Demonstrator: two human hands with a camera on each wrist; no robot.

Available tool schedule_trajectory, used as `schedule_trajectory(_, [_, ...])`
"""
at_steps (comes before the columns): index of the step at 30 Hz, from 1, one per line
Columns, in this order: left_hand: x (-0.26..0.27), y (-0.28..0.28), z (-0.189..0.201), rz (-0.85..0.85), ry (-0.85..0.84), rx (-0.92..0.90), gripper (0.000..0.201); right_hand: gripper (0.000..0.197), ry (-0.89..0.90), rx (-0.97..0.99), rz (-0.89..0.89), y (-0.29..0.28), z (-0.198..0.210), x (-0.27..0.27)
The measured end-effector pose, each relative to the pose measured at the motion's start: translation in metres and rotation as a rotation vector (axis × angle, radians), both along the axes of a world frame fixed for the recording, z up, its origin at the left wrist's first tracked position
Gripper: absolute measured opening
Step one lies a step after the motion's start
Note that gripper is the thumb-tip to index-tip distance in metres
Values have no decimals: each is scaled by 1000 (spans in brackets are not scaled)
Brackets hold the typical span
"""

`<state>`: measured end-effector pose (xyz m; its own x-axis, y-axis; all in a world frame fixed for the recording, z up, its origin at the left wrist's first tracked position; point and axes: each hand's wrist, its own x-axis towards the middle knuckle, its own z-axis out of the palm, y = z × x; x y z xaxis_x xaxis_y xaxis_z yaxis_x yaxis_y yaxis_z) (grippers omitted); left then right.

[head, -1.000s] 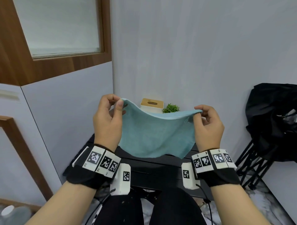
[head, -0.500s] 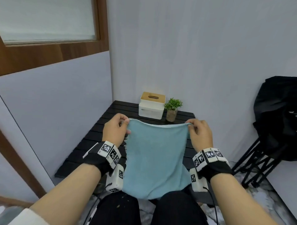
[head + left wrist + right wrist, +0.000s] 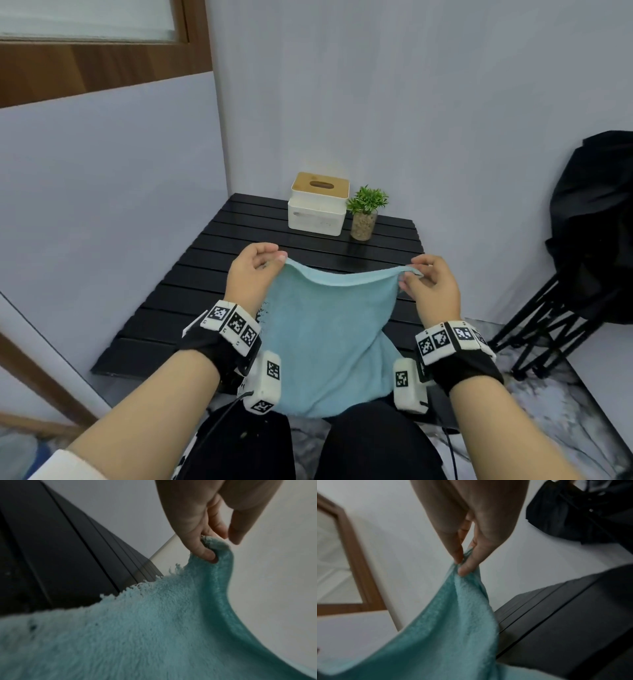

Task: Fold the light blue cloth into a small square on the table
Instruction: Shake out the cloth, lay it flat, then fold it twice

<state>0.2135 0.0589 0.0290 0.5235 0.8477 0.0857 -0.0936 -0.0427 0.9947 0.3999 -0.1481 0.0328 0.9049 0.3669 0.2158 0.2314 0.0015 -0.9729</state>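
Note:
The light blue cloth (image 3: 325,339) hangs between my hands above the near half of the black slatted table (image 3: 212,274). Its lower edge drapes past the table's front edge toward my lap. My left hand (image 3: 255,270) pinches the cloth's upper left corner, seen close in the left wrist view where the thumb (image 3: 204,550) presses into the cloth (image 3: 154,628). My right hand (image 3: 428,284) pinches the upper right corner between thumb and fingertips (image 3: 465,566), with the cloth (image 3: 453,622) falling below. The top edge sags slightly between the two hands.
A white tissue box with a wooden lid (image 3: 318,205) and a small potted plant (image 3: 365,214) stand at the table's far edge. Walls close in on the left and behind. A black bag on a folding stand (image 3: 596,240) is to the right.
Both hands have come down and toward me with the cloth, from chest height to just over the table. The cloth now drapes over the table's near edge.

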Motion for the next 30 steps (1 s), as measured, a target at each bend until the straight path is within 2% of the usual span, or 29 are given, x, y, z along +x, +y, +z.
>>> schedule_trajectory(3, [-2,-4,-3,-24,-20,-31,19,34,65,71,33,2,-3,-3])
schedule_trajectory(7, [0,6,4,-16,-43,-4,22,24,-23,82,-20,6,5,-1])
schedule_trajectory(14, [13,29,31,-63,-91,60,29,23,-124,131,-21,18,28,7])
schedule_trajectory(19, [1,13,13,-75,-38,55,30,19,-108,38,-14,7,10,5])
schedule_trajectory(23, [-21,-5,-5,-92,53,7,31,12,14,-27,-16,-17,-7,-3])
schedule_trajectory(30, [-73,-41,-15,-121,271,38,21,29,172,-295,163,-63,-3,-12])
